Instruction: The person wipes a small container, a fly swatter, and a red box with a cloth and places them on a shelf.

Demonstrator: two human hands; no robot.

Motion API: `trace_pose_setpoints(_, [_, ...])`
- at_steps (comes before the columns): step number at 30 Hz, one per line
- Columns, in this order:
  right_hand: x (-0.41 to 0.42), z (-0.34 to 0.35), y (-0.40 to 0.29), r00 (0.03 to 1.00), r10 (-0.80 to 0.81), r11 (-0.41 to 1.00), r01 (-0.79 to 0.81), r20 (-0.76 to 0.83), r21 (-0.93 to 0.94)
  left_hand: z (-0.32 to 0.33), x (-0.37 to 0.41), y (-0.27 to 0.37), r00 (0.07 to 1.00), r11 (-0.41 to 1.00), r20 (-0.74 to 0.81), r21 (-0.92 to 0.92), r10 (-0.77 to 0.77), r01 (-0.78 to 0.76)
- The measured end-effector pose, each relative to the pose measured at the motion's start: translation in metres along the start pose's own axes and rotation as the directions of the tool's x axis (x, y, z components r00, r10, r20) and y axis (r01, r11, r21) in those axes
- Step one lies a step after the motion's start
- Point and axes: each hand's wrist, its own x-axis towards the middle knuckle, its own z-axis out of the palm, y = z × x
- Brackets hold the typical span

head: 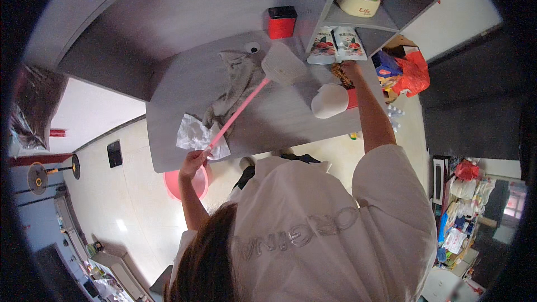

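My left hand point(195, 162) grips the pink handle of a fly swatter point(245, 104) at the near left edge of the grey desk. The swatter's pale mesh head point(284, 63) is over the back of the desk. My right hand point(350, 68) is at the foot of two white printed pouches point(350, 44), beside a brown coiled or beaded item point(341, 76); its fingers are partly hidden, so its hold is unclear. A roll of white paper point(330, 101) lies near my right forearm, with a red object point(352, 98) behind it.
A crumpled grey cloth point(235, 86) and white tissue point(195, 132) lie on the desk point(277, 128). Farther back stand a red box with a black lid point(282, 23) and a small white round item point(252, 48). A pink bin point(188, 182) is below the left edge; shelves hold a cream planter point(358, 3).
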Motion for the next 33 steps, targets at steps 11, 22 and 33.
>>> trace_pose_setpoints(11, [-0.120, -0.042, -0.113, 0.820, -0.102, 0.866, 0.352, -0.563, 0.355, -0.006, -0.024, -0.043, 0.973, 0.843, -0.202, -0.498, 0.114, -0.203])
trace_pose_setpoints(22, [-0.180, 0.134, -0.312, 0.956, -0.164, 0.871, 0.256, -0.244, 0.419, 0.011, -0.016, -0.034, 0.976, 0.828, -0.165, -0.521, 0.140, -0.207])
trace_pose_setpoints(33, [-0.113, 0.119, -0.359, 0.973, -0.135, 0.984, 0.109, -0.188, -0.140, 0.030, -0.024, -0.040, 0.957, 0.800, -0.249, -0.539, 0.147, -0.263])
